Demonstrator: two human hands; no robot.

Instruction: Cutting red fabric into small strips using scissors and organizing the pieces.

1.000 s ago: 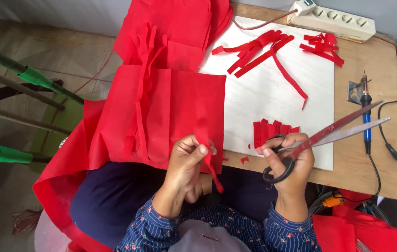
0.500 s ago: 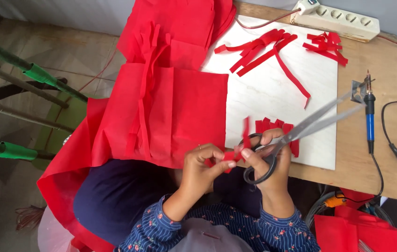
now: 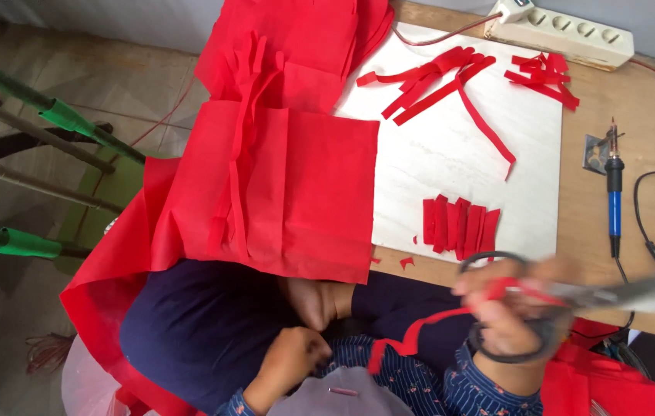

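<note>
step: strip cutting | right hand (image 3: 516, 308) lower right, blurred, closed through scissors (image 3: 574, 296), pinching red strip (image 3: 412, 335) | left hand (image 3: 289, 358) bottom centre, curled, apparently empty | next: judged, steady strip before snipping

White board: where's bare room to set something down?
The white board is bare mid-way, between the red fabric, the long strips and the short cut pieces. Bare wood lies above the soldering iron. The left is crowded with fabric.

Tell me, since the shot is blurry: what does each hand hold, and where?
Right hand: black-handled scissors by finger loops, plus red fabric strip. Left hand: nothing visible.
</note>
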